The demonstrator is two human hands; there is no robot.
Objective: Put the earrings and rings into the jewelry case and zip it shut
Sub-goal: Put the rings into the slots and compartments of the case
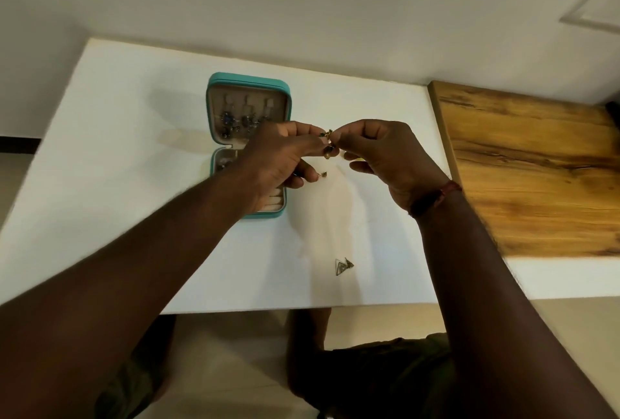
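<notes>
A teal jewelry case (249, 79) lies open on the white table (134, 150), lid away from me, with several dark earrings hung in the lid. My left hand (281, 157) hovers over the case's right side and partly hides its lower tray. My right hand (385, 157) is beside it. Both pinch a gold earring with dark stones (328, 143) between their fingertips. A second small gold piece (322, 174) sticks out from my left hand's lower fingers. A pair of triangular wire earrings (343, 266) lies on the table nearer to me.
A wooden board (536, 167) adjoins the table on the right. A wall runs behind the table. My knees and the floor show below the table's front edge. A dark red band sits on my right wrist (436, 197).
</notes>
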